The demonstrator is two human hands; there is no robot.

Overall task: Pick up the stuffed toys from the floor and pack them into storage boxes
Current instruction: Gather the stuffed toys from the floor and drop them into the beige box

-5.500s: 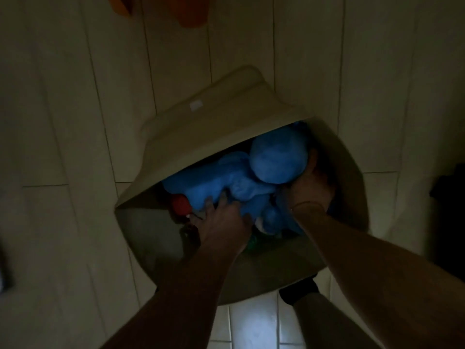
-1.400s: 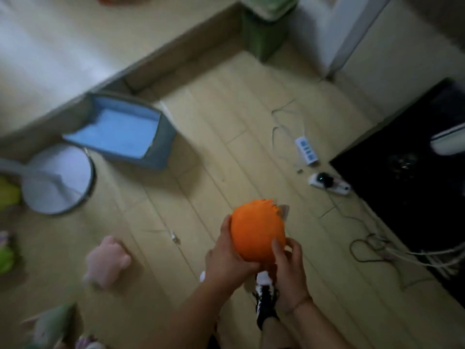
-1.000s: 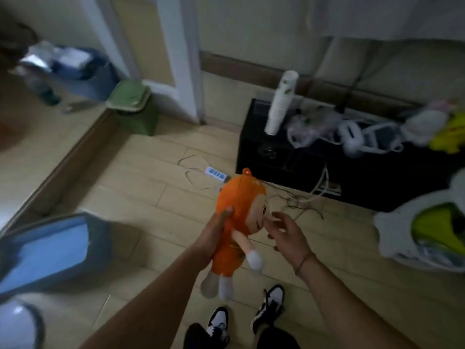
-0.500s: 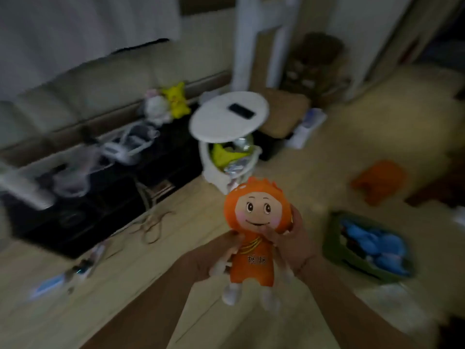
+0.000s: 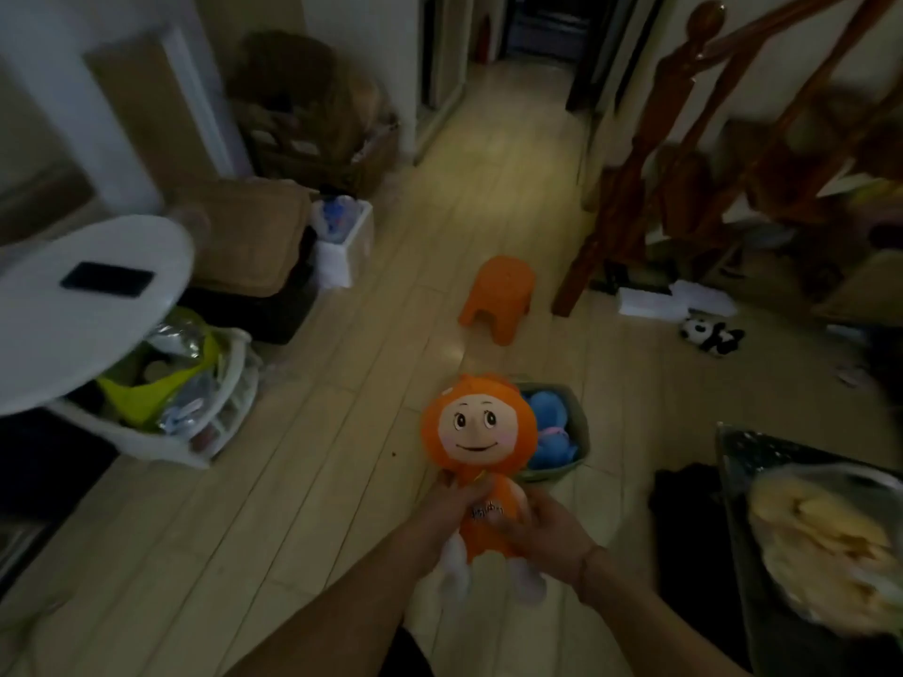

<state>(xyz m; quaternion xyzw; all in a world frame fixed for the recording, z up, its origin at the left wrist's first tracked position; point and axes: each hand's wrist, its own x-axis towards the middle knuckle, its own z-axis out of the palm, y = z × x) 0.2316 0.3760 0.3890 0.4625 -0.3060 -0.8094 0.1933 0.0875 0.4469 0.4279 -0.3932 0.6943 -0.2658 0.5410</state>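
Note:
I hold an orange stuffed doll (image 5: 479, 432) upright in front of me, its smiling face turned toward me. My left hand (image 5: 447, 513) grips its body from the left and my right hand (image 5: 547, 530) grips it from the right. Its white feet dangle below my hands. Just behind the doll's head, a green storage box (image 5: 579, 434) stands on the floor with a blue stuffed toy (image 5: 549, 432) inside. A black-and-white panda toy (image 5: 711, 334) lies on the floor at the right.
An orange plastic stool (image 5: 498, 295) stands on the wooden floor ahead. A round white table (image 5: 73, 310) with a phone (image 5: 107, 280) is at the left, above a white rack. A wooden stair railing (image 5: 650, 153) rises at the right. A black table edge (image 5: 728, 461) is at the lower right.
My view has swung round from the black cabinet toward the hallway. The green box with the blue toy is now directly behind the doll. Both hands have shifted down onto the doll's body.

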